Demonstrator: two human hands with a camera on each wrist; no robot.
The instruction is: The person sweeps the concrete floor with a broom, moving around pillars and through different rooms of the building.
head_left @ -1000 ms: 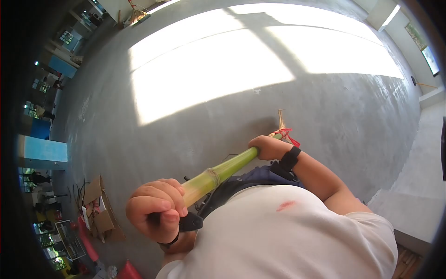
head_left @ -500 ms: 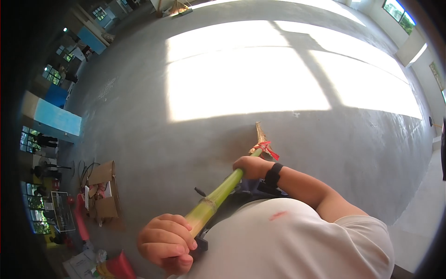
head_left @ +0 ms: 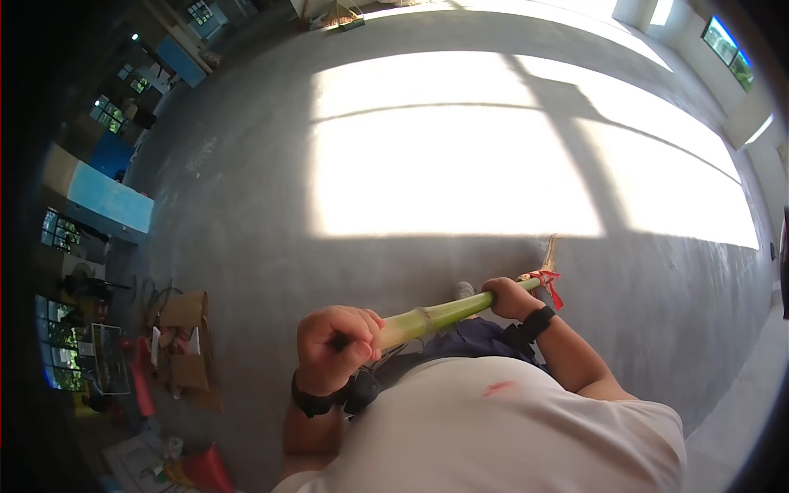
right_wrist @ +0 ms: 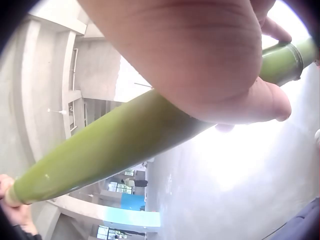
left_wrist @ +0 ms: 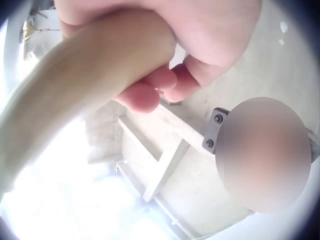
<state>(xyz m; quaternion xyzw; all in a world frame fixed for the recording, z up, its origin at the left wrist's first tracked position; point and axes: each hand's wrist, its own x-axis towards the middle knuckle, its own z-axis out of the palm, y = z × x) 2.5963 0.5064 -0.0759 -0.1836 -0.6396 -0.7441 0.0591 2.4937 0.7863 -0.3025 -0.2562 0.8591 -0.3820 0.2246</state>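
Note:
A green bamboo pole (head_left: 448, 314) stretches across the front of the person's body. Its thick, pale end is gripped by the left hand (head_left: 335, 349), fingers wrapped round it. Farther along, the right hand (head_left: 514, 300) holds the pole close to its far end. Just past that hand, a red strip (head_left: 552, 281) ties a tan, dry, bristly-looking piece (head_left: 551, 253) to the pole. In the left wrist view the curled left fingers (left_wrist: 142, 95) show beside the pole end. The right wrist view shows the right thumb (right_wrist: 272, 102) against the green stalk, near a joint ring.
Grey concrete floor (head_left: 246, 271) spreads ahead, with a bright sunlit patch (head_left: 452, 164). An opened cardboard box (head_left: 185, 337) stands at left, and a red bag (head_left: 205, 468) lies below it. A blue-painted pillar (head_left: 111, 197) is farther left. A broom (head_left: 341, 16) stands at the far wall.
The pole swung steeper, then back flatter, its tied end going left and then right. The left hand dipped, then rose and moved right. Both hands kept their hold while the head view shifted.

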